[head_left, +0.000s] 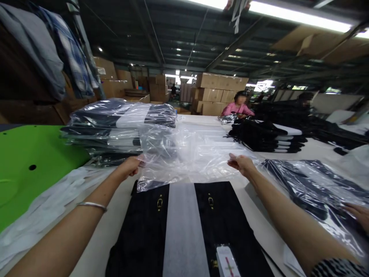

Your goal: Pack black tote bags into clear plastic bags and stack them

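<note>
A clear plastic bag (178,161) is stretched between my two hands above the table. Its left edge is pinched in my left hand (129,167), and my right hand (242,164) has closed fingers at the right side of it. Just below the bag lies a folded black garment (144,234), flat, with a strip of white paper (184,231) down its middle. Two gold buckles show on the garment, and a hang tag (227,261) rests near its lower right. The bag's near edge overlaps the garment's far edge.
Bagged dark garments (121,119) are stacked at left, beside a green board (37,161). Folded black garments (265,134) stand in a pile at the back right. Another person's hand (357,213) touches a bagged garment (314,192) at right. Someone in pink (236,107) is across the table.
</note>
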